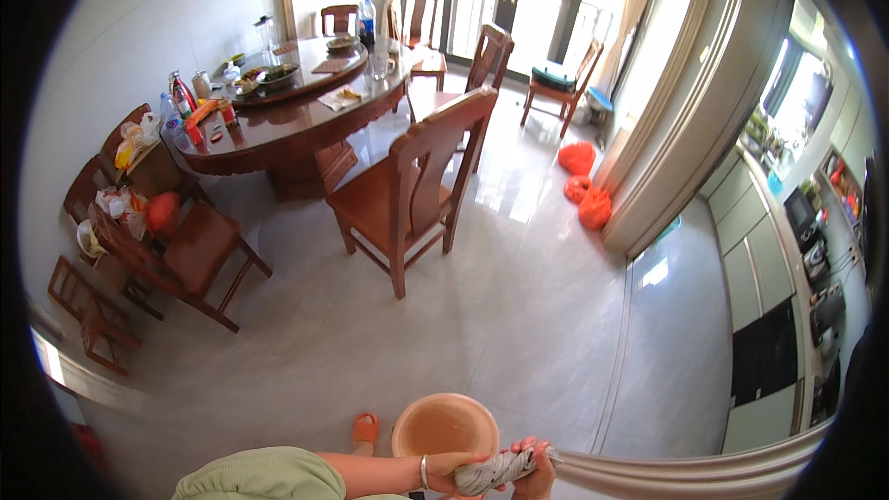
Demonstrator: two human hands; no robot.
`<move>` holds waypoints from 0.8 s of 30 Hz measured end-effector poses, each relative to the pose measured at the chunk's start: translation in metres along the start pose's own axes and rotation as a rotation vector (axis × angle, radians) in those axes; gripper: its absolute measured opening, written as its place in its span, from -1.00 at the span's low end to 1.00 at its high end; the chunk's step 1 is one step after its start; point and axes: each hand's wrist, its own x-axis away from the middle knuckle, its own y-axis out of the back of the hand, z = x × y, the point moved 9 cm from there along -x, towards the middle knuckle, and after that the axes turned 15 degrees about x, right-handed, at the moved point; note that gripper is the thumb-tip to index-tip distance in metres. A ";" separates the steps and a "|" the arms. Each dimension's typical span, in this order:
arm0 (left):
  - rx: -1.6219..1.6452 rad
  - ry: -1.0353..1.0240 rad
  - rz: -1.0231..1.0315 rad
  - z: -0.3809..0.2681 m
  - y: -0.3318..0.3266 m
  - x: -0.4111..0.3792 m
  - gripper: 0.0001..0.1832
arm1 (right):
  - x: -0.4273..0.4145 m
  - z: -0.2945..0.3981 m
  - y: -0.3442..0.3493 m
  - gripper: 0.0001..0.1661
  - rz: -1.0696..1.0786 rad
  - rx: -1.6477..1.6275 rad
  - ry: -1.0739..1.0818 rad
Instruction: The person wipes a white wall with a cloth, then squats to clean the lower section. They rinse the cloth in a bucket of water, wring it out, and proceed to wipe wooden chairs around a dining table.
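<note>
A twisted grey cloth [494, 472], perhaps a mop head, is gripped at both ends. My left hand [444, 470], with a silver bangle at the wrist, closes around its left end. Around the right end are the fingers of my right hand [539, 469]. Just beyond the hands, a round orange-pink plastic basin [397, 437] stands on the floor with cloudy brownish water [444, 430] in it. The cloth is near the basin's front rim; I cannot tell whether it touches. My foot in an orange slipper [365, 428] is left of the basin.
A wooden chair [368, 208] stands ahead on the glossy tiled floor [417, 347]. Behind it is a round dining table [278, 132] with dishes and bottles. More chairs [201, 243], one holding bags, line the left. Red plastic bags [594, 208] lie by the doorway frame [653, 187]; kitchen cabinets [757, 271] stand right.
</note>
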 end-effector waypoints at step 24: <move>-2.196 -0.247 -0.446 -0.035 0.065 -0.044 -0.31 | -0.051 -0.070 -0.006 -0.67 0.127 2.095 -0.183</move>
